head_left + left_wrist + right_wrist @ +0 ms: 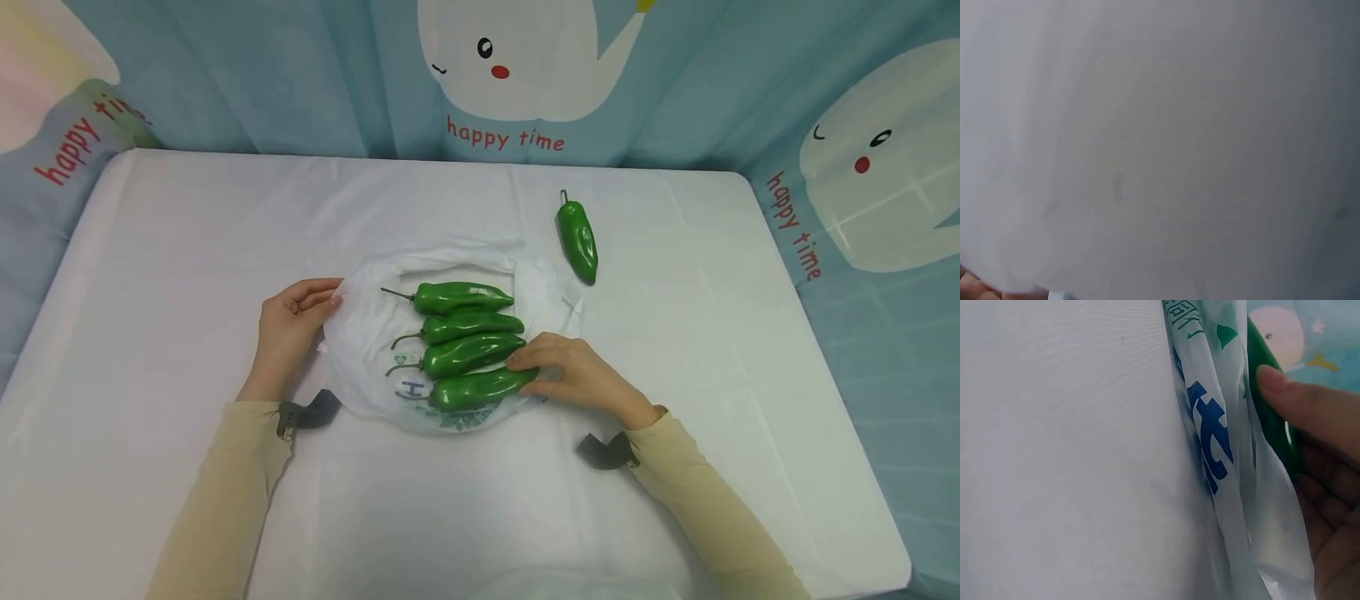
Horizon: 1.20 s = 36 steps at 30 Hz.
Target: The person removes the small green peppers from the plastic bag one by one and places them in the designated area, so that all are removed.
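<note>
A white plastic bag [352, 367] with printed lettering lies spread on the table, its mouth facing up. Several green peppers [463, 297] with thin stems lie side by side in it, stems toward the left. My left hand [288, 321] pinches the bag's left rim; bag film [1166, 137] fills most of the left wrist view. With thumb and fingers, my right hand [573, 371] grips the tip of the nearest green pepper [476, 390] at the bag's right side. The right wrist view shows the thumb against this pepper [1272, 425], beside the bag's printed side [1210, 425].
Another green pepper [577, 242] lies outside the bag, behind its right side. The white-covered table [187, 225] meets a blue curtain [300, 75] at the back and sides. Some translucent plastic [577, 583] shows at the front edge.
</note>
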Each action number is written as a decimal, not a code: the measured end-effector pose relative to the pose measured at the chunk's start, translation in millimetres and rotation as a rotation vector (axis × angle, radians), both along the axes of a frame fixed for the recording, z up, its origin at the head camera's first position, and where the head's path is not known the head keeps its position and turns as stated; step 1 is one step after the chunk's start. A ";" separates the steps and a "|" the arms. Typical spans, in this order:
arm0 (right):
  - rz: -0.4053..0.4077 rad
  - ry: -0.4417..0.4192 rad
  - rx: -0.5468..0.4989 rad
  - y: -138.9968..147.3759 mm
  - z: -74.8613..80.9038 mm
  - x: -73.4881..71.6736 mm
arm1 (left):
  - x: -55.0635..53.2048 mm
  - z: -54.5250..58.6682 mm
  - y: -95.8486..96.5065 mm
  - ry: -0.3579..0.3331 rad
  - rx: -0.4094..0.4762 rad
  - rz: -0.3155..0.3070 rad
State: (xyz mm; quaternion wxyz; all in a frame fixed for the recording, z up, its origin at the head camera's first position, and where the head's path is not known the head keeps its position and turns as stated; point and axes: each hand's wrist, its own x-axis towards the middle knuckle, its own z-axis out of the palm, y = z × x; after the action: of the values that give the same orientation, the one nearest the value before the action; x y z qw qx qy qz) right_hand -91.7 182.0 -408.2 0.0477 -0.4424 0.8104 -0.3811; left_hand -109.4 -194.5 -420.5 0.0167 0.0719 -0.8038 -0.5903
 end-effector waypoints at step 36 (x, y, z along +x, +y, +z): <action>-0.016 -0.148 -0.276 11.4 14.7 -11.1 | 0.7 -0.1 -0.9 0.005 0.014 -0.017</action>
State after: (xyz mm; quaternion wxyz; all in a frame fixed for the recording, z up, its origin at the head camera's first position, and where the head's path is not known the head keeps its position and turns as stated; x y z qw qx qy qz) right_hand -102.8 193.4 -393.6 0.0430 -0.4088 0.7481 -0.5209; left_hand -108.7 -195.5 -420.6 0.0133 0.0639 -0.8003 -0.5960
